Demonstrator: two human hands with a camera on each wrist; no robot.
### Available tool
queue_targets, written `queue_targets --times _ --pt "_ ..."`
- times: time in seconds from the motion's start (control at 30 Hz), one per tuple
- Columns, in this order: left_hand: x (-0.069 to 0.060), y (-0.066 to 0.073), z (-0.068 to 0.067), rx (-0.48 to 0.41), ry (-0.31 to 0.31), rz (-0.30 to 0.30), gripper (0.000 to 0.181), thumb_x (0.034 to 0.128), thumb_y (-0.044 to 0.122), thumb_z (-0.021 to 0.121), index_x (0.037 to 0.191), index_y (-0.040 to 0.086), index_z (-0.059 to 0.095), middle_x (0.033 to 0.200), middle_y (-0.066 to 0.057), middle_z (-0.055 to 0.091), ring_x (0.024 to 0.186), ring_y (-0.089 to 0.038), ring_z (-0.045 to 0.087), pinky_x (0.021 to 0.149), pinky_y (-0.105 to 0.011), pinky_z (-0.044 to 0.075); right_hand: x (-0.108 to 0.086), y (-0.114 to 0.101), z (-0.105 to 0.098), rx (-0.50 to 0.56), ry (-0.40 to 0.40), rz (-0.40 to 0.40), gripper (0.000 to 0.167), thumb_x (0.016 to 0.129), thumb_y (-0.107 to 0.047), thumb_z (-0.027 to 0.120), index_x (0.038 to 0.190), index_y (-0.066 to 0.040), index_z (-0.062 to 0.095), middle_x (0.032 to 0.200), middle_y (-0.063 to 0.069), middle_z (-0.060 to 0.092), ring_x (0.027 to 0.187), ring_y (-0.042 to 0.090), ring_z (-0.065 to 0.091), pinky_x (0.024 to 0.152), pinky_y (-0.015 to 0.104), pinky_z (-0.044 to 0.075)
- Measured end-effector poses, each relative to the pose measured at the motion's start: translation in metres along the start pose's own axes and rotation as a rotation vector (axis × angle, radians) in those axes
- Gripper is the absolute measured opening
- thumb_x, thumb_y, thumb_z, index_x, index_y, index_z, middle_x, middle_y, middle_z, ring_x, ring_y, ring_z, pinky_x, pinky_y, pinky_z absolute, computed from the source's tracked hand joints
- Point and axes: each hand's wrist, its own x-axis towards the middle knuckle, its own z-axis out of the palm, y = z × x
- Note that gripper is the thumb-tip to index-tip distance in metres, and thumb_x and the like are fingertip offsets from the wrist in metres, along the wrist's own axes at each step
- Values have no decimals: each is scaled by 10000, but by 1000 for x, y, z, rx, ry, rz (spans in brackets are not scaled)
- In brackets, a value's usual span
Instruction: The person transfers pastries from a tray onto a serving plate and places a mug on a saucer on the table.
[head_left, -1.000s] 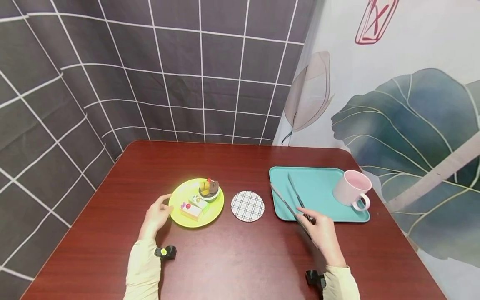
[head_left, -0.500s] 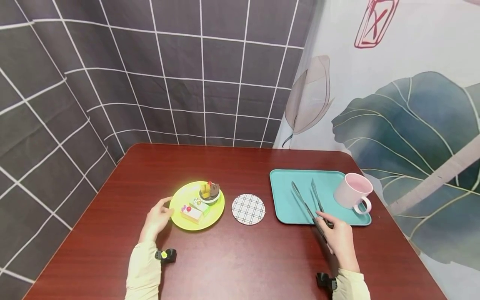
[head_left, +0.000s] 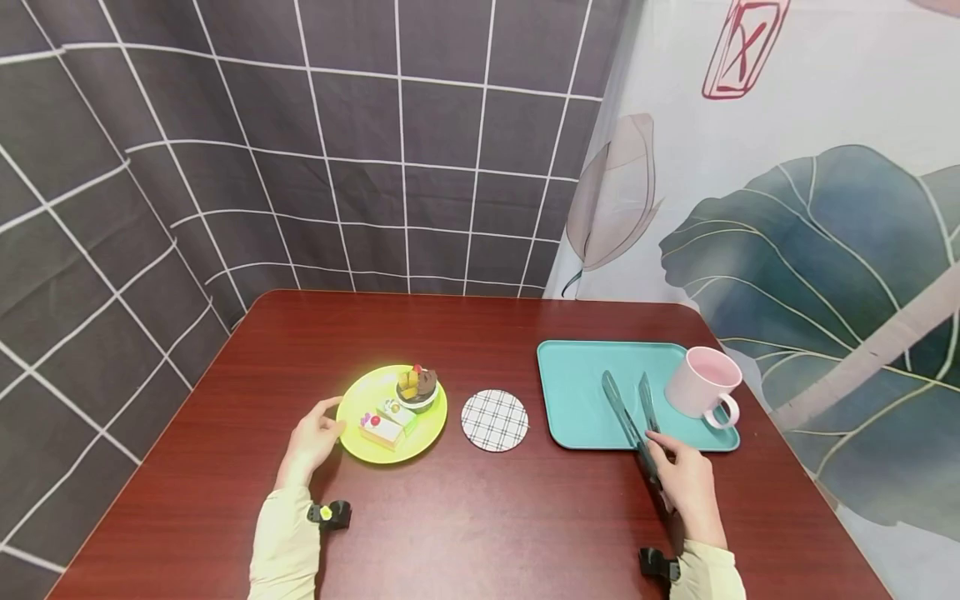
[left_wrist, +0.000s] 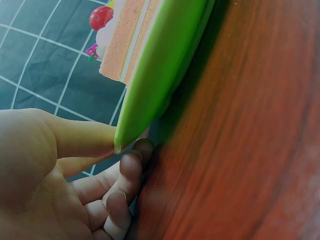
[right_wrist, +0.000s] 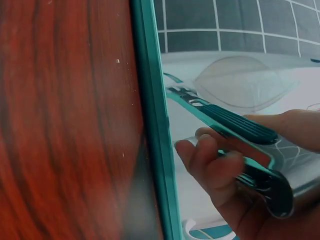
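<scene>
My left hand (head_left: 309, 442) pinches the near-left rim of a yellow-green plate (head_left: 352, 446), thumb on the edge and fingers curled beneath, as the left wrist view shows. On the plate sit a pink-topped cake slice (head_left: 381, 432), a green cake slice (head_left: 400, 413) and a small chocolate dessert cup (head_left: 417, 388). With my right hand (head_left: 690, 487) I grip metal food tongs (head_left: 622, 410) by their dark ribbed handles (right_wrist: 240, 122), thumb on one side, fingers on the other. The tongs' arms are spread apart, their tips over a teal tray (head_left: 577, 367); contact with it is unclear.
A pink mug (head_left: 697, 385) stands upright at the tray's right end. Between plate and tray lies a round checked coaster (head_left: 495, 421). The dark red wooden table (head_left: 450, 517) is backed by a grey grid curtain (head_left: 360, 167) and a printed cloth (head_left: 787, 275).
My right hand has moved right with the tongs, from the tray's left edge to its middle. The tongs' arms now stand closer together. My left hand stays at the plate.
</scene>
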Motion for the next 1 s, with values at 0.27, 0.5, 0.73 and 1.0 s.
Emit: queue_targets --times 0.27,0.5,0.73,1.0 --pt "0 0 -1 13 6 -7 476 918 97 531 1383 33 454 985 -267 666 934 -352 617 841 -472 447 3 8 1 -99 -61 -38 527 912 -338 631 1308 4 562 919 234 683 662 234 647 837 506 493" --pt "0 1 -1 12 9 -3 473 917 95 533 1380 30 457 978 -264 668 930 -344 618 818 -429 446 3 10 -3 -135 -94 -65 518 903 -257 639 1330 16 530 1311 359 510 1150 503 514 970 594 403" --pt "0 0 -1 19 15 10 472 909 89 535 1371 21 461 958 -259 668 901 -328 620 772 -366 435 -1 7 -9 -157 -55 -62 487 938 -248 587 1334 27 514 1216 335 551 1093 456 558 912 591 424" --pt "0 0 -1 15 12 8 474 913 93 533 1375 20 456 938 -235 671 868 -287 620 776 -353 437 -1 11 -12 -133 2 -63 525 951 -268 570 1365 38 467 1228 341 544 1083 460 583 934 602 414"
